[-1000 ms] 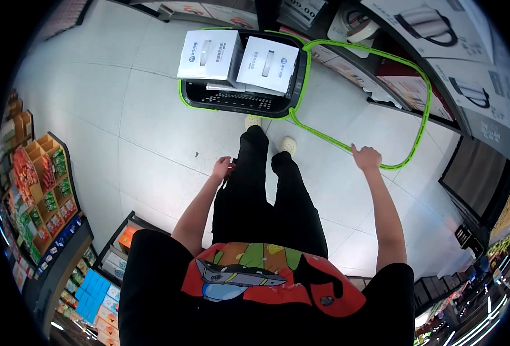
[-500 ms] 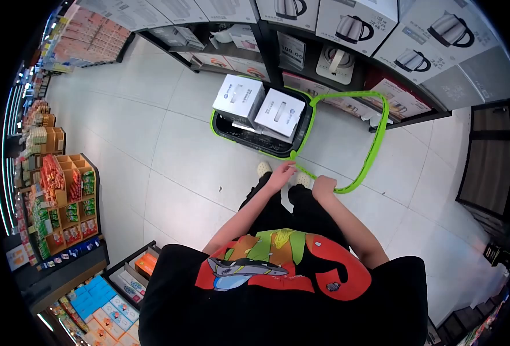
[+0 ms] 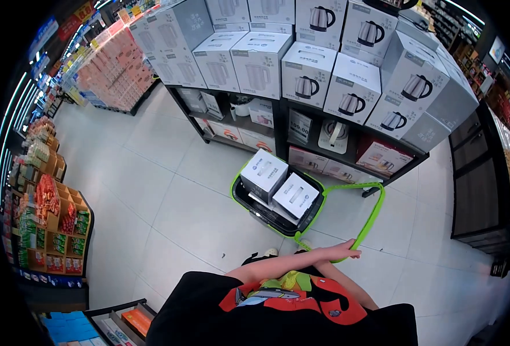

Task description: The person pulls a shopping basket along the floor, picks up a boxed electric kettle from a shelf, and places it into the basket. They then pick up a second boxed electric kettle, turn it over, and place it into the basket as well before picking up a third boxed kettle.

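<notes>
A black shopping basket with a green rim (image 3: 249, 214) sits on the floor, its long green handle (image 3: 373, 216) extended out to the right. Two white boxed appliances, a taller box (image 3: 263, 176) and a smaller box (image 3: 296, 197), stand side by side inside it. My left hand (image 3: 343, 251) reaches across my body and closes on the near end of the handle. Beneath that arm passes my right forearm (image 3: 347, 282). My right hand is hidden behind the left forearm, so its fingers do not show.
A display shelf (image 3: 281, 124) stacked with boxed kettles (image 3: 305, 81) rises just beyond the basket. Snack racks (image 3: 61, 230) line the left side. Dark cabinets (image 3: 477, 173) stand at right, and a low bin of boxes (image 3: 119, 326) lies near my left side.
My left hand has moved right from near the basket's corner onto the handle, crossing over my right arm. The view has tilted up, showing more of the stacked kettle boxes.
</notes>
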The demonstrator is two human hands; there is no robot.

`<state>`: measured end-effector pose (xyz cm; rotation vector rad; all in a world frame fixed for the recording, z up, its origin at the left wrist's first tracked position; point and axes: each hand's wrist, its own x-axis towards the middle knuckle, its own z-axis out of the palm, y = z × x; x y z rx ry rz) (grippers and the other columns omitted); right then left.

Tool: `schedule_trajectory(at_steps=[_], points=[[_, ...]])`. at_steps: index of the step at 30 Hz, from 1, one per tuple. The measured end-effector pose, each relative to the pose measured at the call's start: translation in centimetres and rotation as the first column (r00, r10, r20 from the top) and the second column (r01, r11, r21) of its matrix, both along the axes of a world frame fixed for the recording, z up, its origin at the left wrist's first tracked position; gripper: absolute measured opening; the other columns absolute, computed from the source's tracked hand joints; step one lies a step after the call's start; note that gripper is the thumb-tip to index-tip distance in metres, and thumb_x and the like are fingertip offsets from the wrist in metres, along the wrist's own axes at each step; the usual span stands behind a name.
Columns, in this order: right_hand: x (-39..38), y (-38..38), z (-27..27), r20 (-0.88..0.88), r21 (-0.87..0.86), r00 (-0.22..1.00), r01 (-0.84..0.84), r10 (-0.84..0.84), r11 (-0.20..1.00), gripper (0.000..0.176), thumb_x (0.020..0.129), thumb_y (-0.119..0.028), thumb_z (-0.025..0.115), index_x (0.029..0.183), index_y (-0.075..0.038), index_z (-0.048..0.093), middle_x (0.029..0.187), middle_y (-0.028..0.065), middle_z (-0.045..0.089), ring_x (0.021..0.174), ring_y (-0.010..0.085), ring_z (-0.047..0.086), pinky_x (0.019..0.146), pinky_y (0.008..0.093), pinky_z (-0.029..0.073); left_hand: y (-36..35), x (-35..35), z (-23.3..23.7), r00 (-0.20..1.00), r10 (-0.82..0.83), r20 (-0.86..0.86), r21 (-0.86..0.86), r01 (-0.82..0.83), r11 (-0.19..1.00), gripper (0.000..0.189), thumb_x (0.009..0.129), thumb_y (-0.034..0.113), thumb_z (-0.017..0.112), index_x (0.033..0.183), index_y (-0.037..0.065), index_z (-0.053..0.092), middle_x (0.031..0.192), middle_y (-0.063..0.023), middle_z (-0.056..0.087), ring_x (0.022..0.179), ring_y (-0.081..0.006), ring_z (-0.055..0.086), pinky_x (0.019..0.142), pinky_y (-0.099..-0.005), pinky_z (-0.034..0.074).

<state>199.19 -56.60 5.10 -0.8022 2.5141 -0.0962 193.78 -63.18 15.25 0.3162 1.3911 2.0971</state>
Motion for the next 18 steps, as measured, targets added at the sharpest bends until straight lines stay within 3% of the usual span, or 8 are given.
schedule_trajectory(at_steps=[1,4,5,10,14,15,17,18], points=[[0.8,-0.2,-0.2,-0.007,-0.024,1.000,-0.029,0.029,0.999,0.025,0.073,-0.019,0.049,0.092,-0.005,0.056,0.091,0.0140,0.057,0.079,0.0260,0.058,0.060,0.0397,0.043,0.2,1.1,0.5,0.986,0.056,0.154,0.112,-0.074,0.991,0.027,0.081,0.027,0.051,0.088,0.004,0.041,0.076,-0.0073,0.050,0.067,-0.0127,0.051,0.059,-0.0242,0.042],[2.2,-2.0,0.4,-0.028,-0.089,0.992,-0.125,0.123,0.988,0.025,0.073,-0.019,0.048,0.092,-0.005,0.055,0.091,0.0151,0.057,0.080,0.0268,0.057,0.061,0.0393,0.043,-0.3,1.8,-1.2,0.973,0.048,0.227,0.065,-0.064,0.996,0.023,0.081,0.025,0.052,0.084,0.005,0.040,0.063,-0.0019,0.043,0.050,-0.0089,0.042,0.045,-0.0215,0.035],[2.5,-2.7,0.2,-0.045,-0.103,0.987,-0.156,0.152,0.982,0.025,0.073,-0.019,0.048,0.092,-0.004,0.055,0.091,0.0155,0.056,0.080,0.0270,0.057,0.062,0.0392,0.043,-0.6,2.3,-1.6,0.937,0.069,0.342,0.152,-0.128,0.980,0.022,0.081,0.024,0.051,0.077,0.007,0.038,0.056,0.0016,0.036,0.043,-0.0064,0.032,0.038,-0.0213,0.028],[3.3,-7.9,1.8,-0.120,-0.210,0.969,-0.239,0.217,0.948,0.025,0.074,-0.019,0.048,0.093,-0.003,0.053,0.091,0.0173,0.055,0.082,0.0283,0.056,0.065,0.0386,0.043,-3.5,3.4,0.1,0.910,0.231,0.345,-0.078,-0.218,0.973,0.025,0.080,0.025,0.051,0.070,0.007,0.039,0.050,0.0023,0.034,0.039,-0.0070,0.030,0.034,-0.0223,0.026],[5.4,-8.5,5.7,0.071,-0.546,0.997,0.046,-0.009,0.837,0.022,0.075,-0.015,0.045,0.092,-0.003,0.051,0.097,0.0152,0.053,0.087,0.0290,0.052,0.076,0.0355,0.041,-6.2,3.4,0.2,0.930,0.247,0.271,-0.106,-0.226,0.968,0.026,0.080,0.027,0.051,0.070,0.007,0.039,0.049,0.0018,0.035,0.037,-0.0077,0.032,0.035,-0.0225,0.028],[6.3,-7.4,4.7,0.107,-0.631,0.993,0.111,-0.056,0.768,0.020,0.073,-0.012,0.044,0.088,-0.001,0.053,0.089,0.0153,0.054,0.082,0.0306,0.052,0.075,0.0384,0.040,-6.7,3.3,-0.2,0.928,0.253,0.273,-0.099,-0.235,0.967,0.026,0.080,0.027,0.051,0.069,0.007,0.039,0.049,0.0018,0.035,0.037,-0.0077,0.032,0.035,-0.0224,0.028],[6.5,-4.2,2.7,0.251,-0.420,0.964,0.193,-0.091,0.887,0.018,0.073,-0.011,0.044,0.082,-0.001,0.055,0.085,0.0158,0.055,0.082,0.0305,0.052,0.074,0.0381,0.041,-7.8,3.4,-0.6,0.914,0.271,0.303,-0.049,-0.269,0.962,0.026,0.080,0.027,0.052,0.067,0.008,0.039,0.049,0.0018,0.036,0.037,-0.0077,0.033,0.035,-0.0220,0.029],[7.0,-2.3,1.5,0.206,-0.458,0.964,0.247,-0.168,0.854,0.016,0.073,-0.011,0.043,0.077,-0.001,0.056,0.080,0.0153,0.056,0.080,0.0299,0.053,0.073,0.0373,0.042,-8.3,3.3,-1.0,0.919,0.262,0.296,-0.041,-0.262,0.964,0.026,0.080,0.026,0.052,0.066,0.008,0.038,0.049,0.0016,0.036,0.037,-0.0077,0.034,0.035,-0.0220,0.030]])
